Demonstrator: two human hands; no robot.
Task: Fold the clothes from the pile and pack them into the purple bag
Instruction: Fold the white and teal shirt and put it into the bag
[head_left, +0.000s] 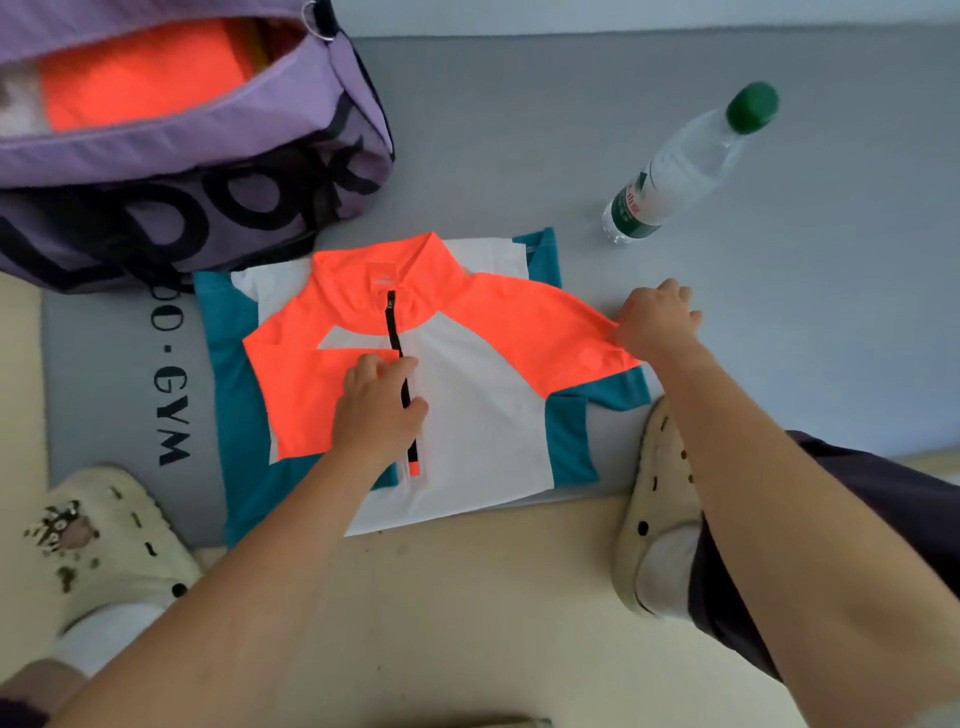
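Head view: folding step. An orange, white and teal zip-neck shirt (467, 374) lies flat, front up, at the near edge of a grey mat (675, 156), just beside the open purple bag (208, 156), which already holds orange cloth. Left hand (376, 408) presses palm-down, fingers spread, on the zip; right hand (657, 317) pinches the orange sleeve end. Next, presumably, the sleeve folds inward. Fabric looks thin, smooth and limp.
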